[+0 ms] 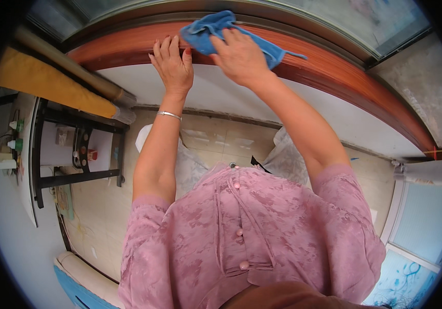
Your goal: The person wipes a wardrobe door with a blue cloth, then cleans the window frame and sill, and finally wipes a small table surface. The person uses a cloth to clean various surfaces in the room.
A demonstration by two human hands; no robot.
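A reddish-brown window sill [329, 69] with a wood grain runs across the top of the view. On it lies a crumpled blue cloth [201, 34] with a thin loop at its right end. My right hand [240, 54] presses on the cloth, fingers spread over it and no clear grip around it. To its left, my left hand [172, 63] rests on the front edge of the sill, fingers apart, holding nothing. The cloth's left end lies close to the left fingertips.
Behind the sill is a sliding window's metal track [302, 34]. Long rolls, one covered in yellow [54, 85], lean at the left beside a black-framed table [81, 179]. A white wall [213, 83] drops below the sill to floor tiles. A blue-panelled cabinet [422, 216] stands at the right.
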